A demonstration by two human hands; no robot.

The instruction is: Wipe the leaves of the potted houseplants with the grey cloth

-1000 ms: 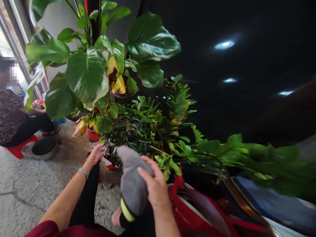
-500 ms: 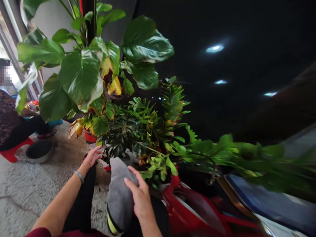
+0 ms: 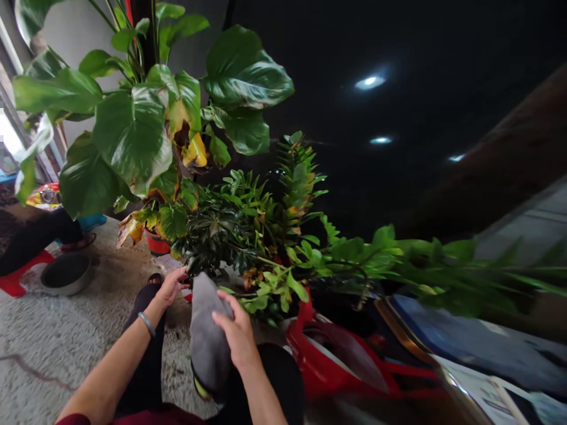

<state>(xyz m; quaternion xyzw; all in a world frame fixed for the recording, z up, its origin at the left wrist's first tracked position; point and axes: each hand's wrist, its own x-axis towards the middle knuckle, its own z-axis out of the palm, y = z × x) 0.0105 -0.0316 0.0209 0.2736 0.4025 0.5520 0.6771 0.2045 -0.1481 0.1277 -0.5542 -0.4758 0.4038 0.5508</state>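
My right hand (image 3: 239, 333) grips a long, soft grey cloth item (image 3: 206, 336) by its right side, thumb on top. The item is shaped somewhat like a slipper, its narrow end pointing away from me and a black and yellow-green edge at the near end; I cannot tell exactly what it is. My left hand (image 3: 172, 287) is open just left of its far tip, fingers stretched towards the dark-leaved plant (image 3: 217, 227). Whether the left fingertips touch anything is not clear. A grey bangle (image 3: 147, 324) circles the left wrist.
A large-leaved plant (image 3: 128, 130) in a red pot (image 3: 157, 243) rises ahead. On the left, a person's leg (image 3: 33, 233) shows by a red stool (image 3: 18, 277) and a dark basin (image 3: 66, 274). A red plastic object (image 3: 336, 360) stands close on my right.
The view has shifted slightly right. The grey item and my right hand have moved a little left in view, closer to my left hand. My right hand keeps its hold.
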